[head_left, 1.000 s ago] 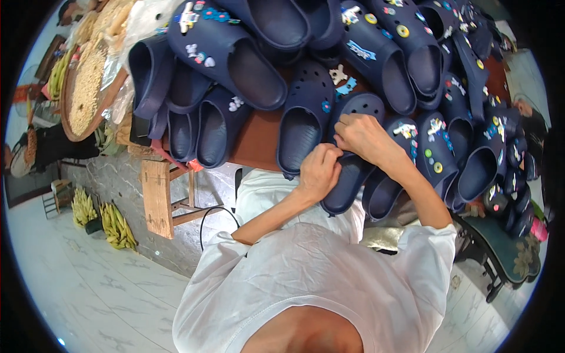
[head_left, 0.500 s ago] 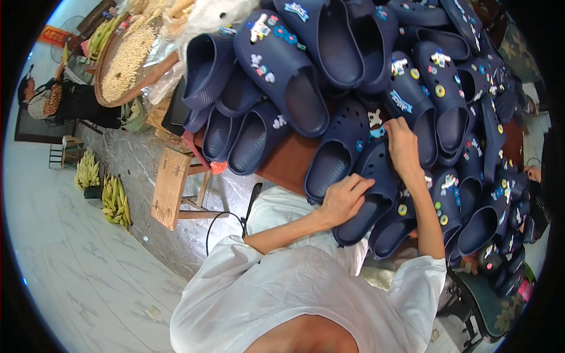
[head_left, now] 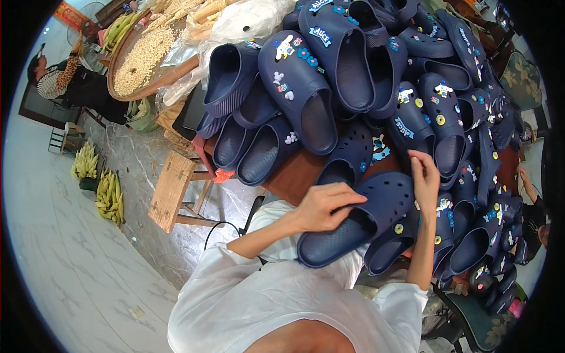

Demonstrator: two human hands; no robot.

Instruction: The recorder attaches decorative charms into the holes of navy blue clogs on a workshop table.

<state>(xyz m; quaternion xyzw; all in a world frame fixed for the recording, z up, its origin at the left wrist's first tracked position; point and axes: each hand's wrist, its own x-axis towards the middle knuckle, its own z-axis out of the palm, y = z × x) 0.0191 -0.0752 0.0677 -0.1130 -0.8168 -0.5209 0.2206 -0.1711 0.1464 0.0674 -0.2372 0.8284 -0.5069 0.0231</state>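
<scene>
Two hands at one navy clog (head_left: 388, 197), and it's swung toe-right by the bench (head_left: 291, 179) edge since half a second ago. Left hand (head_left: 323, 206) has its grip on the opening's rim; right hand (head_left: 425, 179) is beside the toe, can't tell if holding anything. Bare holes sit handily exposed.

Can make out a short word in white letters on a blue banner-shaped charm (head_left: 320, 36), fixed to the upper of a large navy clog (head_left: 355, 70); can see similar lettering on a second blue charm (head_left: 321, 5), higher on the same clog, near the view's upper edge; can read more white letters on a third blue charm (head_left: 404, 128), fixed to another navy clog (head_left: 419, 117) farther right; can spot pale characters on a red sign (head_left: 69, 16) at upper left, too small to read
</scene>
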